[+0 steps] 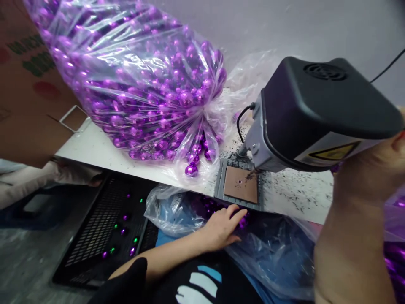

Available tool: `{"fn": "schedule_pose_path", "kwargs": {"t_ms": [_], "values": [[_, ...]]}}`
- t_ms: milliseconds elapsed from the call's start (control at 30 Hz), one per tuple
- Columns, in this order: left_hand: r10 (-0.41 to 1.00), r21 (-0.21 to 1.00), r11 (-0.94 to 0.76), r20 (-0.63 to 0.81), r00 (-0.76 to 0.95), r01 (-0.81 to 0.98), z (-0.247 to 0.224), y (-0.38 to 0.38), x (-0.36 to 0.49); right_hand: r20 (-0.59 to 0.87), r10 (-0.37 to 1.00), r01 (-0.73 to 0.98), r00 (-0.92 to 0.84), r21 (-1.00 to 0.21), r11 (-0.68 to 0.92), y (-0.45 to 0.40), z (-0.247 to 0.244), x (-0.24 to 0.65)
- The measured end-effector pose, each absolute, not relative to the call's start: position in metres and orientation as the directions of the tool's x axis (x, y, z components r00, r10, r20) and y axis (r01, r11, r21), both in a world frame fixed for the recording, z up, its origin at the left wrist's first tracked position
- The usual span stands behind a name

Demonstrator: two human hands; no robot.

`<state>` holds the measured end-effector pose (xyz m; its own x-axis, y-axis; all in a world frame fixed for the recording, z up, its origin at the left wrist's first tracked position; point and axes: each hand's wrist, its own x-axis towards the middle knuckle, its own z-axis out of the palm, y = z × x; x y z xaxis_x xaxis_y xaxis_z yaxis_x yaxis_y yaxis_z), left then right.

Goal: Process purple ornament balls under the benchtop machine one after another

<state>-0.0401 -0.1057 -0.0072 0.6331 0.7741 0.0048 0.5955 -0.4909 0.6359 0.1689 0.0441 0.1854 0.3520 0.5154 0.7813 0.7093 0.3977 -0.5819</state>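
My left hand (pixel 222 226) reaches over an opened clear plastic bag (pixel 268 249) at my lap, its fingers spread. Just beyond its fingertips are shiny purple balls (pixel 243 222); no ball shows clearly in its grip. My right hand (pixel 384 158) is raised at the far right, partly behind a black-topped bench machine (pixel 319 105) that looks like a small drill press. Its fingers are hidden by the machine head and the picture's edge. Below the head, a square brown board (pixel 241 184) with a small dark hole lies on a grey slotted base (pixel 220 179).
A large tied clear bag of purple balls (pixel 142 80) rests on the white table (pixel 95 141), beside a cardboard box (pixel 28 97). Dark shavings (pixel 292 185) litter the tabletop. Below left, a black crate (pixel 95 228) has purple and green balls on it. Another person's sleeve (pixel 38 183) shows at left.
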Motion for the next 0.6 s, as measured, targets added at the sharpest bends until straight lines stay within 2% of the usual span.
{"fn": "schedule_pose_path", "kwargs": {"t_ms": [67, 133, 200, 267, 333, 433, 500, 600], "values": [[0.768, 0.671, -0.500, 0.050, 0.638, 0.548, 0.007, -0.103, -0.051, 0.777, 0.533, 0.706, 0.336, -0.582, 0.403, 0.044, 0.186, 0.171], [0.805, 0.698, -0.500, 0.155, 0.572, 0.513, 0.025, -0.092, -0.073, 0.773, 0.542, 0.702, 0.331, -0.585, 0.405, 0.044, 0.188, 0.172], [0.892, 0.668, -0.449, 0.290, 0.347, 0.594, 0.041, -0.072, -0.101, 0.761, 0.551, 0.697, 0.343, -0.599, 0.393, 0.045, 0.190, 0.170], [0.921, 0.593, -0.303, 0.383, 0.069, 0.746, 0.049, -0.048, -0.130, 0.748, 0.557, 0.673, 0.361, -0.623, 0.399, 0.049, 0.191, 0.168], [0.933, 0.456, -0.191, 0.359, 0.016, 0.869, 0.050, -0.025, -0.151, 0.743, 0.553, 0.644, 0.376, -0.639, 0.421, 0.054, 0.192, 0.167], [0.972, 0.252, -0.175, 0.199, 0.126, 0.952, 0.042, -0.005, -0.163, 0.759, 0.537, 0.632, 0.369, -0.629, 0.454, 0.058, 0.191, 0.166], [0.979, 0.190, -0.191, 0.113, 0.172, 0.963, 0.036, -0.001, -0.161, 0.766, 0.534, 0.632, 0.358, -0.620, 0.465, 0.059, 0.190, 0.167], [0.980, 0.193, -0.200, 0.054, 0.193, 0.961, 0.031, -0.001, -0.154, 0.764, 0.537, 0.615, 0.358, -0.626, 0.479, 0.060, 0.188, 0.169]]}}
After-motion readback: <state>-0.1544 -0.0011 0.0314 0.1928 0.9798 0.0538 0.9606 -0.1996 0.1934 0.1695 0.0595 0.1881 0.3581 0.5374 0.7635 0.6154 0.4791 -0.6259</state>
